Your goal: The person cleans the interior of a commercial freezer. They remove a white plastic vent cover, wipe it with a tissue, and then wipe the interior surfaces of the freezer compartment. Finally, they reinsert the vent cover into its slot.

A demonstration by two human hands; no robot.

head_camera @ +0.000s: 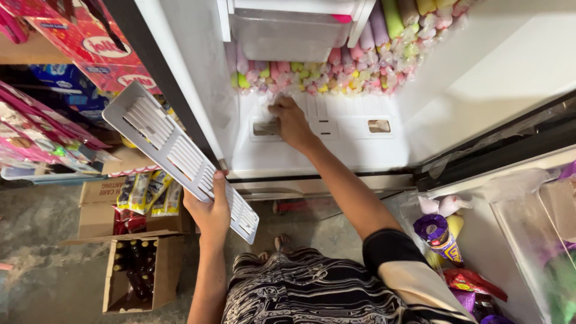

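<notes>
Inside the open freezer, the right hand (290, 120) lay on the white floor panel (336, 135), fingers bent down at the left of two rectangular slots (266, 127); whether they gripped anything or only pressed there could not be told. The left hand (210, 207) grasped a white vent grille (180, 159) by its lower edge, thumb over the front, and held it tilted out in front of the door frame, clear of the compartment.

Judged from this, the step in hand was work at the floor panel with the grille already off. The next move would call for a careful pull or push at the slot, with the grille kept aside.

Room was tight at the back: a bank of pastel ice pops (318, 78) lay just behind the fingers, and a clear drawer (288, 33) hung above the wrist. Toward the front lip the panel was bare. To the left, the grille's upper corner stood near red boxes (90, 42) on a shelf, and an open carton (141, 273) of bottles sat on the floor below. On the right, snack packets (441, 240) filled the door bin beside the elbow.
</notes>
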